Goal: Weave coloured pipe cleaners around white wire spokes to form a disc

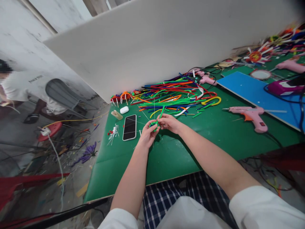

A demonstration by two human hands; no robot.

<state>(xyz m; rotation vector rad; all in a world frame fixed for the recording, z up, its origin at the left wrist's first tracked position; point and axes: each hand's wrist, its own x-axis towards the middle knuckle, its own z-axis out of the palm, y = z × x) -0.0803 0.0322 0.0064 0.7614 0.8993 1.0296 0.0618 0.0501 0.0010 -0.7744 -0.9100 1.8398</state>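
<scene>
My left hand (149,133) is closed round a small green and dark woven piece (154,126), from which several thin pale spokes stick out on all sides. At its right side, my right hand (168,123) pinches a green pipe cleaner (162,111) that points up and away from me. The fingers of both hands nearly meet at the woven piece, just above the green table (176,156). A phone with a dark screen (130,127) lies left of my left hand. Beyond my hands is a pile of coloured pipe cleaners (171,95).
A pink glue gun (252,114) lies at right, beside a blue board (259,92). A white earbud case (124,110) and thin white sticks (114,133) are at left. A white partition (152,47) rises behind. Another person (28,89) sits at far left.
</scene>
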